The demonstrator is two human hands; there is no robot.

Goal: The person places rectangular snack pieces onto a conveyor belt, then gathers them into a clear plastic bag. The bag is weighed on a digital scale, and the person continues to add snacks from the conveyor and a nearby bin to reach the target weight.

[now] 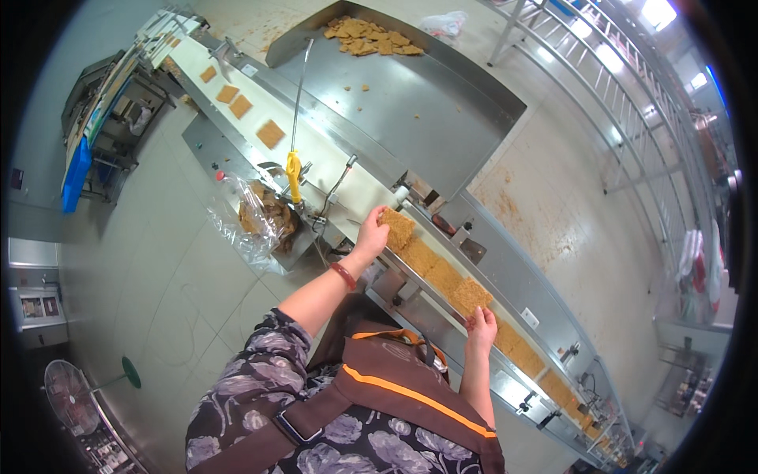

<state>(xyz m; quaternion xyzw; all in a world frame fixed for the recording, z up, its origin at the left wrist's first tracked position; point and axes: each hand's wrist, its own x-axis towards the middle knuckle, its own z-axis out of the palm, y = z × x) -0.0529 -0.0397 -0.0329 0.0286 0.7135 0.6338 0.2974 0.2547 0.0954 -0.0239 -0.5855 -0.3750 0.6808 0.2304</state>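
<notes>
My left hand grips a square golden-brown crisp slab by its edge, over the narrow conveyor channel. Between the fingertips of my right hand is a second square slab, lifted at a slight tilt above the row. Beneath and between both hands runs a tight row of similar slabs, lying edge to edge in the channel. Upstream, on the pale conveyor belt, several separate squares such as this slab lie spaced apart.
A steel tray beyond the belt holds piled broken pieces. A yellow-handled air gun stands upright beside the belt. Left of it sits a clear plastic bag with brown contents. A red-handled tool lies near the channel.
</notes>
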